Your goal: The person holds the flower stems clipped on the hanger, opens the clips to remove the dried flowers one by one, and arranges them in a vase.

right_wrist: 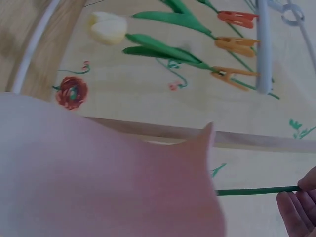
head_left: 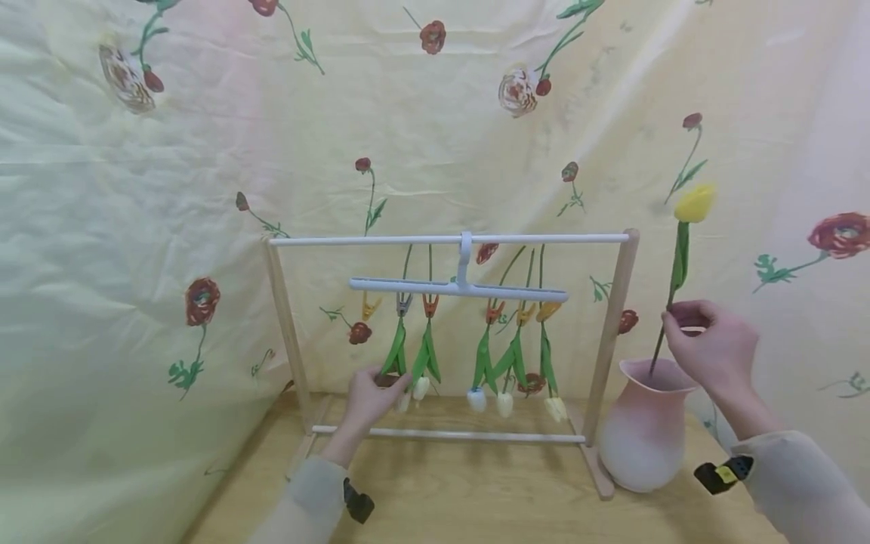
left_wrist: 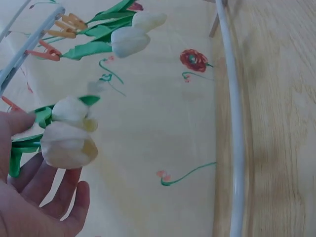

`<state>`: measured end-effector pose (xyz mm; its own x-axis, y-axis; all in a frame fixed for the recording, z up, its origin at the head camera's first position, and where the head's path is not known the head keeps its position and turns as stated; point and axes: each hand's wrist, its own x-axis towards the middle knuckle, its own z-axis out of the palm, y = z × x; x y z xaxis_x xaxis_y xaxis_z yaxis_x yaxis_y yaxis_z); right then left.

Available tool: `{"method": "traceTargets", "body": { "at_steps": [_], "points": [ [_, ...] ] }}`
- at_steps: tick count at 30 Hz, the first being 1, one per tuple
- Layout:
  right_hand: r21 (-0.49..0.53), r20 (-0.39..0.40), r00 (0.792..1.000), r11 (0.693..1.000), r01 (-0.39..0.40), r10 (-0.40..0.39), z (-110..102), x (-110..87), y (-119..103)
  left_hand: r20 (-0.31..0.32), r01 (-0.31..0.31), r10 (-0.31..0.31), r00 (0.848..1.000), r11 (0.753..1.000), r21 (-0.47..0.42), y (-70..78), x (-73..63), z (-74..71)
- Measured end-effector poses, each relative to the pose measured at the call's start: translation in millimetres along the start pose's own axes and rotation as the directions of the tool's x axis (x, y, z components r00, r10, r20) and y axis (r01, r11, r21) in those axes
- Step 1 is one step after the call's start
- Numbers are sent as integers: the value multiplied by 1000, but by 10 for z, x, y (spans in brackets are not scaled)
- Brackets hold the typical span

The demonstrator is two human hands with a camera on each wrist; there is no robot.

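My right hand [head_left: 720, 347] pinches the stem of a yellow tulip [head_left: 695, 202] between thumb and fingers, bloom upward. Its stem's lower end reaches into the mouth of a pink-and-white vase [head_left: 642, 438]; the right wrist view shows that stem [right_wrist: 256, 191] between the vase rim and my fingertips. On the left, my left hand [head_left: 370, 404] holds a hanging white tulip [left_wrist: 69, 145] by its leaves and stem, thumb above and fingers behind. A grey clip [head_left: 404, 304] on a pale blue hanger [head_left: 408, 286] keeps that tulip upside down. Another white tulip [head_left: 421, 388] hangs beside it.
The hanger hooks over the top rod [head_left: 367, 241] of a wooden rack. Several pale tulips hang from orange and yellow clips; one yellow clip [head_left: 369, 308] at the left bears no flower. A lower white rod [head_left: 476, 435] crosses above the wooden table [head_left: 435, 491]. Flowered cloth surrounds everything.
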<state>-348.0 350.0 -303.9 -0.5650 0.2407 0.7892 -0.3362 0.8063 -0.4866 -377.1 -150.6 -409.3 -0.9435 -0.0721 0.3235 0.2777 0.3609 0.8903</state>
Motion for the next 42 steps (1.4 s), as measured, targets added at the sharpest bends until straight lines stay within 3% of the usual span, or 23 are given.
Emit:
{"method": "traceTargets", "body": {
  "at_steps": [6,13,20,26,35,42],
  "points": [
    [-83,119,993,996,26,-16,51,-120,166,-31,19,-19,999,1000,11,25,-13,38],
    [-153,240,971,988,20,18,85,-185,194,-17,45,-45,999,999,-15,30,-21,37],
    [-155,295,955,988,28,19,101,-228,192,-13,63,-63,998,998,-12,8,-45,37],
    [-146,360,931,989,2,51,118,-255,201,-14,44,-44,999,999,-7,27,-57,28],
    [-162,393,914,986,-36,98,-10,-258,237,-7,40,-40,999,999,4,9,-84,42],
    [-171,317,944,984,-41,94,-131,-215,315,4,28,-28,1000,1000,1,19,-80,36]
  ]
}}
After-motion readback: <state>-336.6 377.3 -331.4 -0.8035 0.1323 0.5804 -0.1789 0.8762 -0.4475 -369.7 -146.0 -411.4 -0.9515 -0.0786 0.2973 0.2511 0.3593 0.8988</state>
